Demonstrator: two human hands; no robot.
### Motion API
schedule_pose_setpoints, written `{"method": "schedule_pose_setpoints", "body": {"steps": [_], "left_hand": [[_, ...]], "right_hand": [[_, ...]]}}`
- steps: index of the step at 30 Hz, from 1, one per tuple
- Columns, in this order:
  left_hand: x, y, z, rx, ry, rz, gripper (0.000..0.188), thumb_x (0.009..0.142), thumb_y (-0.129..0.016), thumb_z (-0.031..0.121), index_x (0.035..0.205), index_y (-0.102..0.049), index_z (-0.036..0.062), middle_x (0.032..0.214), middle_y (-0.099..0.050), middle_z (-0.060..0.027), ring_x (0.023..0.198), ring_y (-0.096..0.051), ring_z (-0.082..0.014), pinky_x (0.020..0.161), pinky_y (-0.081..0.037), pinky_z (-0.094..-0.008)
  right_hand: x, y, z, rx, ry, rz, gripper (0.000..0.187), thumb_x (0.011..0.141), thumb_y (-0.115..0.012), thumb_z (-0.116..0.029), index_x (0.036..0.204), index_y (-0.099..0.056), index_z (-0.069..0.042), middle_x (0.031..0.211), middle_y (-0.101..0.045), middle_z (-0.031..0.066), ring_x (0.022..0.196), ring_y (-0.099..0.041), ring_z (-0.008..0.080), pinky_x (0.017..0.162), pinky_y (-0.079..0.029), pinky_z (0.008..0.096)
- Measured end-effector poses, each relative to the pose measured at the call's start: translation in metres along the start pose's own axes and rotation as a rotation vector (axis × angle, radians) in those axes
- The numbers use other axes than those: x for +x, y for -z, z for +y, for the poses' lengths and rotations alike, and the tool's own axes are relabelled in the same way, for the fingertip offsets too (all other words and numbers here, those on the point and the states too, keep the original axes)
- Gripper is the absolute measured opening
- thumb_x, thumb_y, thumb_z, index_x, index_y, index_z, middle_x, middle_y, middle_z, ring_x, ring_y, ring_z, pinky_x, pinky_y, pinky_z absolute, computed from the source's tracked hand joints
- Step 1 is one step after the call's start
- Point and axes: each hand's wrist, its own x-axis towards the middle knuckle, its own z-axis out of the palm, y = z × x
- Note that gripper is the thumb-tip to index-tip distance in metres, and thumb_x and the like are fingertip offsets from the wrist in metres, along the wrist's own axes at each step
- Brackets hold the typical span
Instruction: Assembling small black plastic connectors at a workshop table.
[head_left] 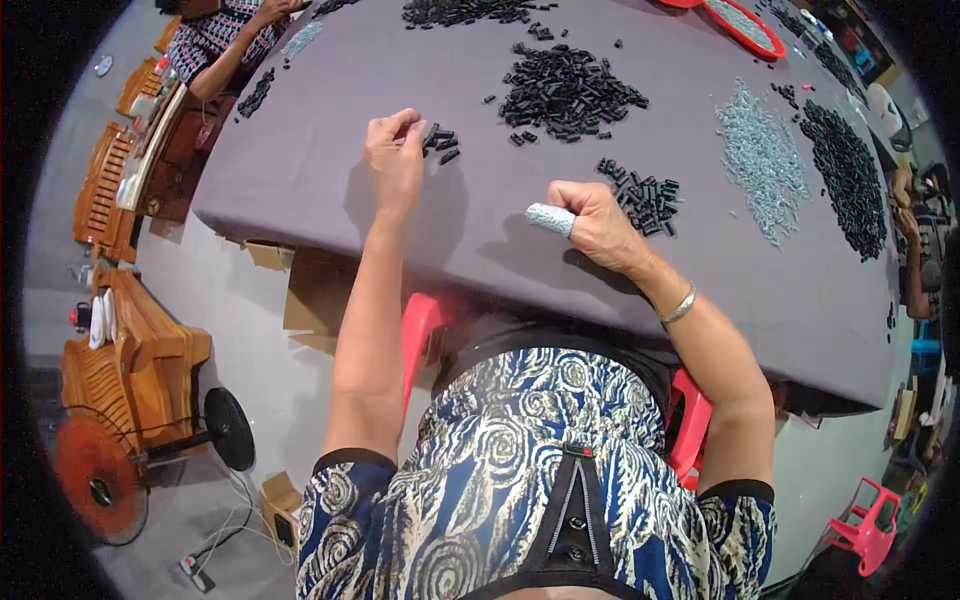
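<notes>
I see left hand (397, 155) bunched beside black bits (441, 142) toward table's (290, 170) near edge; right hand (598, 225) curled (wrapped finger (551, 219) jutting out) beside bigger pile (650, 202); can't tell whether either pinches anything.

Glossy plastic-looking black pieces (570, 95), matt grey cloth (290, 165)

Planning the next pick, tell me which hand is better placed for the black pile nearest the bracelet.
Probably the right hand: it sits just beside that black pile, while the left hand is farther off, near a smaller black cluster.
</notes>
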Motion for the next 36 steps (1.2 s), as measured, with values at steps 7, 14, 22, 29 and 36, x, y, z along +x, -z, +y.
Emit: {"method": "schedule_pose_setpoints", "body": {"steps": [7, 14, 22, 29, 36], "left_hand": [[0.019, -0.034, 0.019, 0.144, -0.313, -0.271, 0.017, 0.086, -0.057, 0.009, 0.100, -0.064, 0.0024, 0.098, -0.058, -0.0117, 0.090, -0.059, -0.0249, 0.079, -0.048, -0.0330], [0.034, -0.098, 0.005, 0.332, -0.397, -0.366, 0.030, 0.087, -0.055, 0.016, 0.114, -0.058, 0.0041, 0.107, -0.056, -0.0174, 0.103, -0.054, -0.0335, 0.088, -0.044, -0.0398], [-0.007, -0.102, 0.004, 0.267, -0.375, -0.357, 0.030, 0.085, -0.056, 0.014, 0.112, -0.057, 0.0023, 0.107, -0.053, -0.0184, 0.100, -0.053, -0.0356, 0.085, -0.044, -0.0429], [-0.050, -0.099, 0.042, 0.089, -0.402, -0.505, 0.038, 0.084, -0.050, 0.005, 0.121, -0.045, 0.0001, 0.121, -0.045, -0.0197, 0.111, -0.047, -0.0365, 0.095, -0.041, -0.0386], [-0.062, -0.098, 0.052, 0.111, -0.490, -0.541, 0.046, 0.079, -0.050, -0.008, 0.123, -0.044, 0.0001, 0.122, -0.042, -0.0203, 0.113, -0.046, -0.0373, 0.097, -0.040, -0.0392]], "right_hand": [[0.001, -0.002, -0.002, -0.096, 0.066, 0.008, 0.044, 0.086, -0.067, -0.026, 0.062, -0.035, -0.008, 0.061, -0.029, -0.0092, 0.060, -0.026, 0.0028, 0.049, -0.024, 0.0237], [0.001, -0.003, -0.002, -0.125, 0.048, 0.013, 0.045, 0.086, -0.067, -0.026, 0.063, -0.032, -0.009, 0.061, -0.029, -0.0089, 0.060, -0.026, 0.0027, 0.048, -0.024, 0.0231], [0.001, 0.005, 0.000, -0.130, 0.240, 0.214, 0.043, 0.084, -0.068, -0.022, 0.062, -0.036, -0.006, 0.061, -0.030, -0.0081, 0.059, -0.027, 0.0036, 0.048, -0.025, 0.0236], [0.008, 0.062, 0.000, 0.118, 0.323, 0.597, 0.013, 0.093, -0.051, -0.014, 0.084, -0.056, -0.008, 0.062, -0.042, -0.0076, 0.050, -0.034, 0.0001, 0.040, -0.028, 0.0173], [0.001, 0.100, -0.018, 0.322, 0.368, 0.798, 0.009, 0.093, -0.049, -0.010, 0.087, -0.055, -0.007, 0.062, -0.043, -0.0047, 0.048, -0.030, 0.0012, 0.039, -0.024, 0.0167]]}}
